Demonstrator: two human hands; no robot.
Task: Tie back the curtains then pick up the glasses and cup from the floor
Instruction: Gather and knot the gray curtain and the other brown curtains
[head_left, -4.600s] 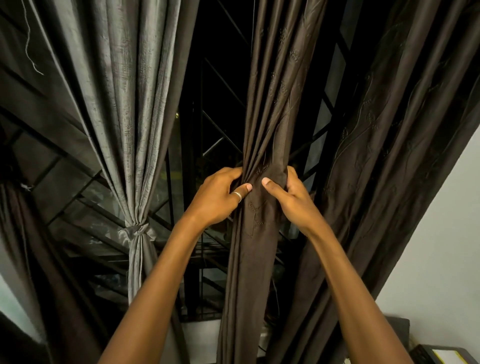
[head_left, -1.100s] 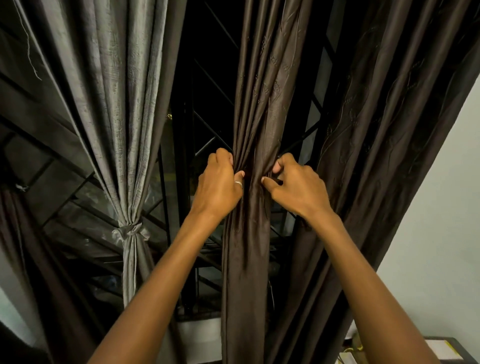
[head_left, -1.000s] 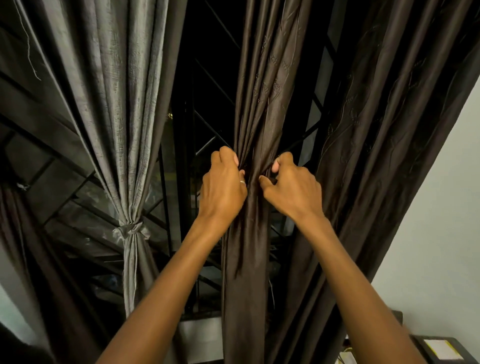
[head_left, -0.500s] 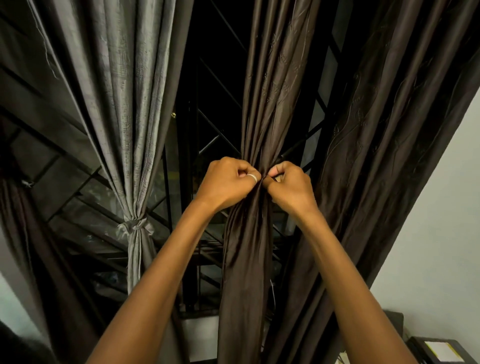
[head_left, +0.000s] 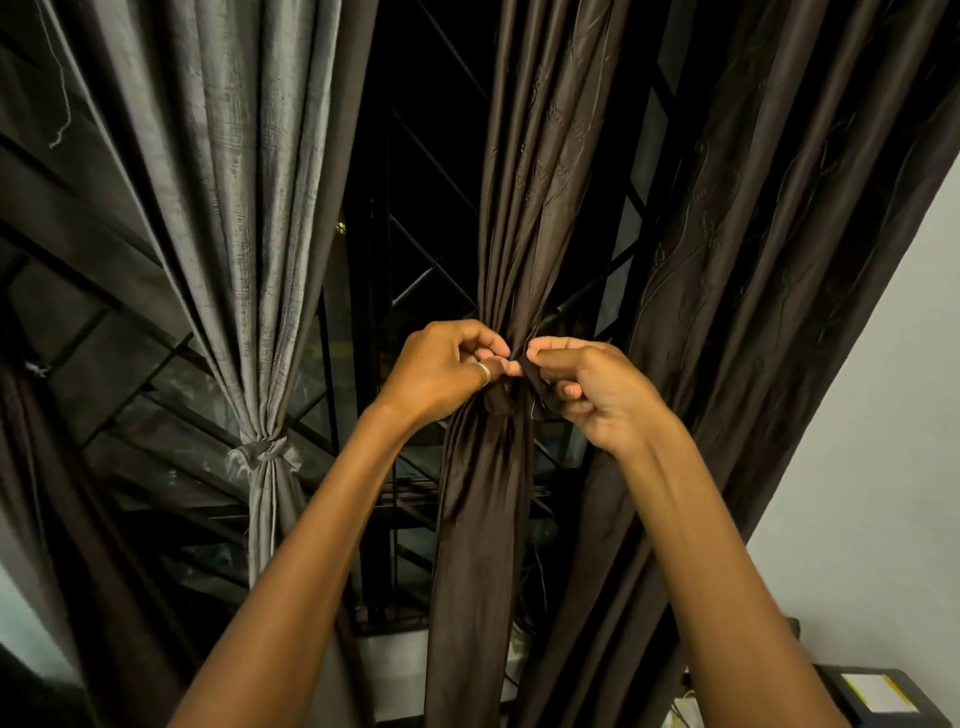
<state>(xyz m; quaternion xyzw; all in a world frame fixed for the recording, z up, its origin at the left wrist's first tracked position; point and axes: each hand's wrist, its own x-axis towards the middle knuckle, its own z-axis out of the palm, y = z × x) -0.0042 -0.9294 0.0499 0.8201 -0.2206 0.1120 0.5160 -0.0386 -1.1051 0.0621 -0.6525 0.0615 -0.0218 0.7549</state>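
A dark brown curtain (head_left: 524, 197) hangs in the middle, bunched into a narrow column at hand height. My left hand (head_left: 441, 371) pinches one end of a dark tie strip (head_left: 532, 382) against the bunch. My right hand (head_left: 597, 389) pinches the strip's other end just right of the bunch. The two hands almost touch in front of the gathered fabric. To the left hangs a grey curtain (head_left: 228, 197), held in by a knotted grey tie (head_left: 265, 452). No glasses or cup are in view.
A wider brown curtain (head_left: 769, 260) hangs at the right against a pale wall (head_left: 872, 441). Behind the curtains is a dark window with a metal grille (head_left: 400, 270). A dark box with a yellowish label (head_left: 872, 693) sits at the bottom right.
Both hands have slid down the bunched brown curtain and drawn closer together. Their grip changed from holding folds to pinching the ends of a tie strip in front of the bunch.
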